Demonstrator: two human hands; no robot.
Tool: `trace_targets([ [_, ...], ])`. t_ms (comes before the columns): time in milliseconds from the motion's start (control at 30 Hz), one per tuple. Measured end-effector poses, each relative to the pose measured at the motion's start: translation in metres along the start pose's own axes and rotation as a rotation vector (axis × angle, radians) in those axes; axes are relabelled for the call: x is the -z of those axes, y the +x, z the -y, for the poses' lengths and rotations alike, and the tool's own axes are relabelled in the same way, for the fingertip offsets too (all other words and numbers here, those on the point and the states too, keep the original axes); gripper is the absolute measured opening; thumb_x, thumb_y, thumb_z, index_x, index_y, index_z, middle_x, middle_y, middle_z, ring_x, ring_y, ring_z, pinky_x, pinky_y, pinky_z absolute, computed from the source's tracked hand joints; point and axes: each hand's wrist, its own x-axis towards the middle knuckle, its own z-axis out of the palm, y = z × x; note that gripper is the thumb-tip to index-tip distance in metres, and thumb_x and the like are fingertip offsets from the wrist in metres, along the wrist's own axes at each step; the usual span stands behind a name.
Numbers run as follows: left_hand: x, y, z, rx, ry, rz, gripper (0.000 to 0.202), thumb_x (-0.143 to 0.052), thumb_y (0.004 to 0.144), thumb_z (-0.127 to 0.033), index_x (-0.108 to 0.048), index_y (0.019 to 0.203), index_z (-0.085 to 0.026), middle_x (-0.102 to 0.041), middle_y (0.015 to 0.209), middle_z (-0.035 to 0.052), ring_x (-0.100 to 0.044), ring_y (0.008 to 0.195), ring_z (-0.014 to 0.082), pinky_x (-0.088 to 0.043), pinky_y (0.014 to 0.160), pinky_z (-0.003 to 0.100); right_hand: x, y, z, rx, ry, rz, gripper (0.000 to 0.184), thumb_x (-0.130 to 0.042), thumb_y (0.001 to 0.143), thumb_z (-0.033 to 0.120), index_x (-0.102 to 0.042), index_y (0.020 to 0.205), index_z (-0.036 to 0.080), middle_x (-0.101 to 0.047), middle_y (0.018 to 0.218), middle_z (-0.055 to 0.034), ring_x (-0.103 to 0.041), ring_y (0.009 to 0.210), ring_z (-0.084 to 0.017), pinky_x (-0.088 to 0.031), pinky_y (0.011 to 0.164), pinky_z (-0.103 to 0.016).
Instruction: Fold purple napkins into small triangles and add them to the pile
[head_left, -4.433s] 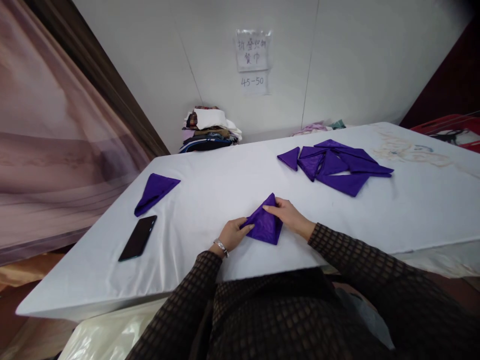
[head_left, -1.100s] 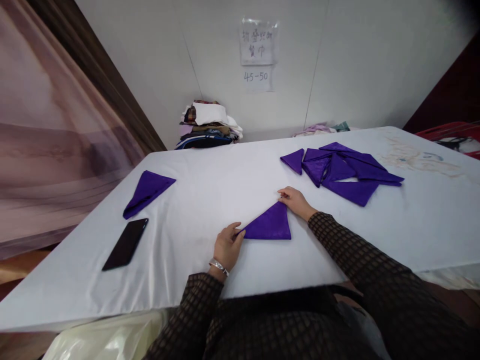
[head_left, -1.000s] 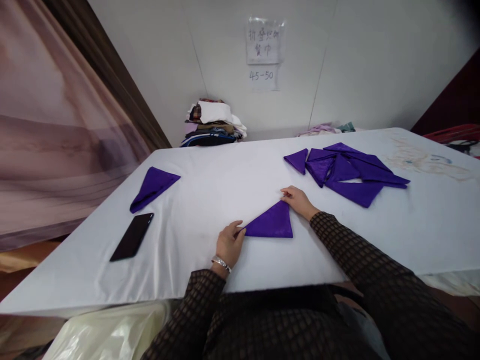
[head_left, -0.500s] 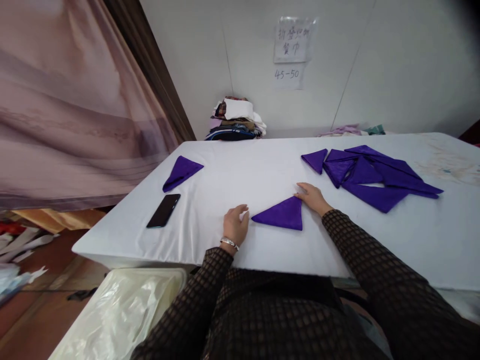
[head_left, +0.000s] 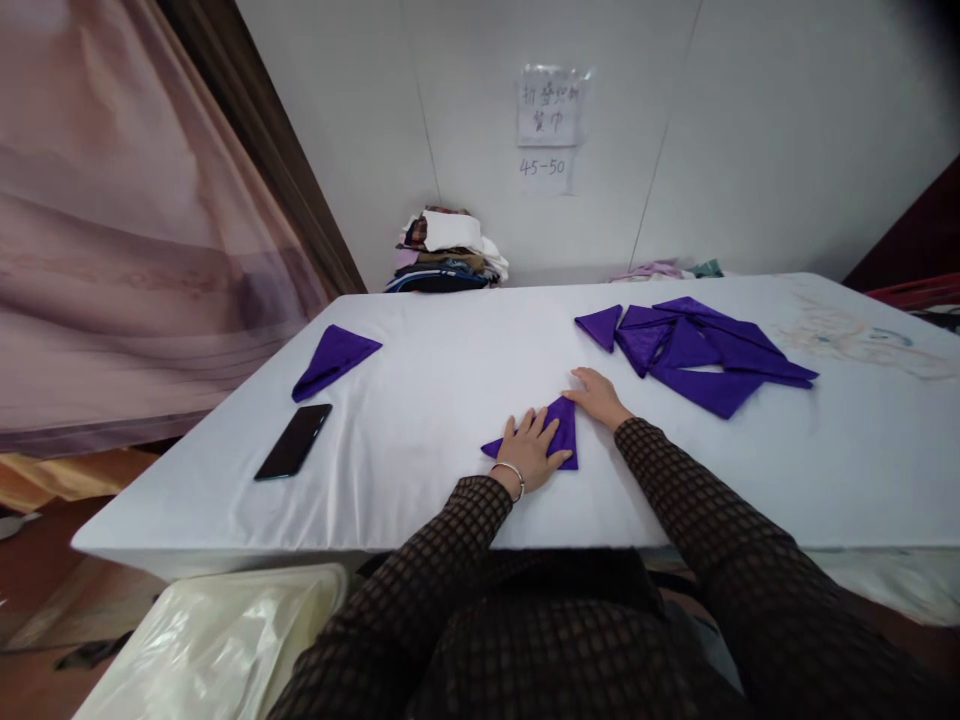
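A purple napkin folded into a triangle lies on the white table in front of me. My left hand lies flat on it, fingers spread, covering its left half. My right hand rests at the triangle's upper right tip, fingers stretched out and touching the cloth. Both arms wear dark checked sleeves, and a bracelet circles my left wrist.
Several folded purple napkins lie in a pile at the right rear. One more purple napkin and a black phone lie at the left. Stacked clothes sit by the wall. A plastic-covered bin stands below the table edge.
My left hand has moved right from beside the triangle's left tip onto the napkin and now lies flat on it. My right hand stays at the upper tip. The camera turned slightly.
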Motion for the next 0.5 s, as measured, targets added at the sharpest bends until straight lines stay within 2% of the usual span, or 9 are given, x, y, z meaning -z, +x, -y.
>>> trace_targets([
  [100, 0.001, -0.002, -0.001, 0.010, 0.022, 0.010, 0.067, -0.020, 0.089, -0.062, -0.031, 0.143, -0.024, -0.023, 0.153, 0.0074, -0.018, 0.140, 0.0283, -0.016, 0.110, 0.056, 0.003, 0.000, 0.004, -0.048, -0.093, 0.022, 0.048, -0.057, 0.082, 0.042, -0.056, 0.121, 0.015, -0.055, 0.129, -0.0131, -0.046, 0.121, -0.026, -0.034, 0.101, -0.038],
  [200, 0.004, -0.002, -0.004, 0.018, 0.022, 0.011, 0.066, -0.020, 0.089, -0.061, -0.031, 0.143, -0.024, -0.023, 0.153, 0.0075, -0.019, 0.140, 0.0284, -0.015, 0.110, 0.056, 0.008, -0.001, 0.006, -0.088, -0.166, 0.045, 0.042, -0.050, 0.086, 0.037, -0.056, 0.120, 0.013, -0.053, 0.129, -0.0156, -0.045, 0.121, -0.028, -0.034, 0.100, -0.040],
  [300, 0.003, -0.002, -0.005, 0.020, 0.012, 0.008, 0.067, -0.020, 0.089, -0.062, -0.031, 0.143, -0.023, -0.023, 0.153, 0.0075, -0.019, 0.140, 0.0288, -0.015, 0.110, 0.056, 0.014, -0.006, 0.012, -0.115, -0.178, 0.010, 0.043, -0.044, 0.089, 0.034, -0.051, 0.126, 0.013, -0.047, 0.136, -0.0169, -0.038, 0.127, -0.030, -0.030, 0.101, -0.047],
  [367, 0.002, -0.002, -0.005, 0.020, 0.004, 0.006, 0.067, -0.021, 0.088, -0.062, -0.031, 0.143, -0.023, -0.023, 0.153, 0.0076, -0.018, 0.140, 0.0291, -0.014, 0.110, 0.057, 0.018, -0.014, 0.023, -0.076, -0.142, -0.052, 0.048, -0.039, 0.091, 0.036, -0.045, 0.132, 0.013, -0.039, 0.143, -0.0166, -0.030, 0.133, -0.031, -0.025, 0.104, -0.050],
  [433, 0.001, -0.002, -0.004, 0.018, -0.005, -0.002, 0.067, -0.023, 0.088, -0.062, -0.032, 0.142, -0.023, -0.024, 0.153, 0.0078, -0.018, 0.139, 0.0293, -0.014, 0.110, 0.057, 0.018, -0.024, 0.041, 0.029, -0.086, -0.074, 0.051, -0.033, 0.093, 0.039, -0.041, 0.135, 0.013, -0.035, 0.146, -0.0153, -0.024, 0.137, -0.029, -0.021, 0.107, -0.049],
  [500, 0.000, -0.002, -0.004, 0.007, -0.020, -0.010, 0.066, -0.025, 0.088, -0.061, -0.032, 0.142, -0.023, -0.025, 0.152, 0.0083, -0.018, 0.139, 0.0292, -0.013, 0.111, 0.057, 0.015, -0.037, 0.061, 0.152, -0.040, 0.003, 0.054, -0.030, 0.093, 0.043, -0.038, 0.138, 0.014, -0.032, 0.148, -0.0134, -0.021, 0.138, -0.026, -0.019, 0.109, -0.047],
])
